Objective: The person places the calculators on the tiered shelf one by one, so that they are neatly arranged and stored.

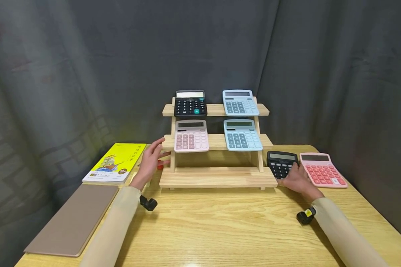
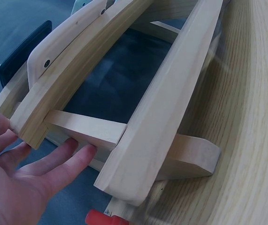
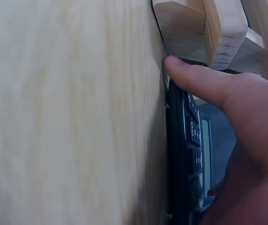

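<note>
Table, black calculator under right hand, left hand well apart

Pale three-tier wooden rack: grained
Rectangular black plastic calculator, half-past three: greyish screen
Rectangular pink calculator: coral keys
Yellow paper book, half-past eight: brown ship
Dark-grey fabric curtain: seemingly brick-patterned toward nine o'clock
</note>
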Available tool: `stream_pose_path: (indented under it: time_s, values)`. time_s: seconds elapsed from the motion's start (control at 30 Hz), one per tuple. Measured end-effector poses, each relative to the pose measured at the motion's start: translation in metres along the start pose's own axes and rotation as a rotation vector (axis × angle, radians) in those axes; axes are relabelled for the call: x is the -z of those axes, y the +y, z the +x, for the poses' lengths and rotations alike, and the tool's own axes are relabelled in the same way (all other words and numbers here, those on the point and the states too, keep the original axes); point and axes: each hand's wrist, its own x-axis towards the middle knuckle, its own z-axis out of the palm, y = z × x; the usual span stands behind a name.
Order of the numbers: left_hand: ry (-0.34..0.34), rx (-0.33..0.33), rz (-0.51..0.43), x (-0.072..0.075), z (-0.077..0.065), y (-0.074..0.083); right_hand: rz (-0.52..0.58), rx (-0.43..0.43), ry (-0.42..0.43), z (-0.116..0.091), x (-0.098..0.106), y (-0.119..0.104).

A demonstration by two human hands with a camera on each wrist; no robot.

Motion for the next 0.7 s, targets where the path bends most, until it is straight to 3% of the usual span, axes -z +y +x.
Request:
stream_pose_path:
  time_s: [0.47, 0.7]
  values:
    - [0.011, 0.027, 0.007, -0.0001, 0.0008, -0.0002, 0.066, 0.075, 0.115, 0.0016, -0.0022, 0.0025]
    - [-0.004, 0.004, 0.014, 0.0005, 0.0007, -0.0002, 0.07, 0.118, 0.179, -0.0031, 0.0, 0.0014]
